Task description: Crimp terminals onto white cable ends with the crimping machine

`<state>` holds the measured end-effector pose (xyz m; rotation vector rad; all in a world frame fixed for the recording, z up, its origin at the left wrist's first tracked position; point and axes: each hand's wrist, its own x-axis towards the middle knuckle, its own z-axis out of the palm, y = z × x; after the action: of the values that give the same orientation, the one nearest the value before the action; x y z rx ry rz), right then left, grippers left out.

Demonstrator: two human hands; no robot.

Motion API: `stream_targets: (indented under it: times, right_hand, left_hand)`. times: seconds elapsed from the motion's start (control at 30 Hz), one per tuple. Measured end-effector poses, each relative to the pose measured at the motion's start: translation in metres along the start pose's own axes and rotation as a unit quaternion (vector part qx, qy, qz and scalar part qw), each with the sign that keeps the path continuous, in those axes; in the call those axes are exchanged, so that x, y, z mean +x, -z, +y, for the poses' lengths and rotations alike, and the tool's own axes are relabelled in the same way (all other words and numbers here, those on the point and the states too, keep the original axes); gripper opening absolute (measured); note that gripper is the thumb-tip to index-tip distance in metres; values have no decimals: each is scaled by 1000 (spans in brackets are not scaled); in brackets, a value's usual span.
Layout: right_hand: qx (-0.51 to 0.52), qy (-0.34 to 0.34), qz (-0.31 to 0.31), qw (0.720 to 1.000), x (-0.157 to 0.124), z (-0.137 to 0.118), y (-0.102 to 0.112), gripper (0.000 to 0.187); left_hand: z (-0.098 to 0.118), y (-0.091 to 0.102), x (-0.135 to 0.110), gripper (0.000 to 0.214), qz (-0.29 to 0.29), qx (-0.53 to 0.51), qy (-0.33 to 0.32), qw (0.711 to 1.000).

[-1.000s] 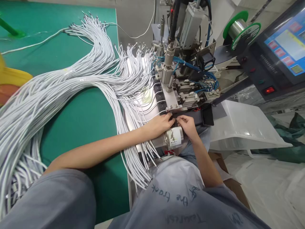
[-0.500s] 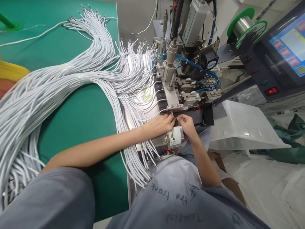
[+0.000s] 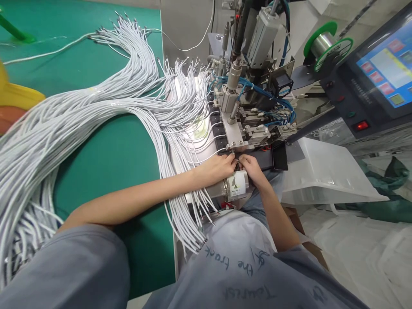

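Observation:
At the near end of the machine's black fixture row [image 3: 220, 131], both hands work close together. My left hand [image 3: 219, 167] is closed in a pinch, with a white cable [image 3: 197, 162] running in beneath its fingers; the cable's end is hidden there. Just right of it, my right hand [image 3: 252, 168] is also closed, thumb and fingertips pressed together. Whatever lies between those fingertips is too small to make out. Several other white cables lead from the bundle [image 3: 128, 105] into the black fixtures, under the machine's metal head [image 3: 234, 135].
A green table [image 3: 106, 159] carries the long cable bundles. Behind the hands stands the machine with pneumatic cylinders [image 3: 262, 36] and blue tubes. To the right are a solder wire spool [image 3: 325, 45], a control screen [image 3: 386, 73], a dark phone-like slab [image 3: 280, 156] and a translucent bin [image 3: 331, 171].
The view has shifted slightly, so the scene sits a little lower. My hands stay pinched at the same spot, the right fingertips slightly nearer the left hand.

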<state>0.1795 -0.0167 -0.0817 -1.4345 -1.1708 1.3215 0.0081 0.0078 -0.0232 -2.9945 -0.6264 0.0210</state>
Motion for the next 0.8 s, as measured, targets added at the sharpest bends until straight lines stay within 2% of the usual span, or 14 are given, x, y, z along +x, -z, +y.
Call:
stream_targets:
  times: [0.13,0.2,0.33,0.4,0.57,0.67,0.73,0.8]
  right_hand:
    - [-36,33,-24,999,0,3,2,33]
    - [-71,44,-18,996,0,4,5,30]
    - [-146,65,84,984,-4,5,9,26]
    - [-153,81,109,979,-10,3,9,24]
    - [-194,157,41,967,-28,-11,3,33]
    - [-219,172,16,960,-33,-14,3,33]
    - [-212,163,30,963,-32,-12,4,32]
    - [-162,136,89,973,-28,-7,6,31]
  left_hand:
    - [-1,13,-4,18,-53,-25,32,998]
    - [0,18,-6,18,-56,-23,51,997]
    - [3,19,-9,15,-38,-20,61,997]
    - [4,18,-9,14,-33,-19,61,997]
    - [7,15,-9,14,-17,-10,70,997]
    - [7,15,-9,15,-14,-17,67,997]
    - [7,16,-10,14,-11,-21,62,998]
    - [6,17,-10,14,-14,-24,60,998]
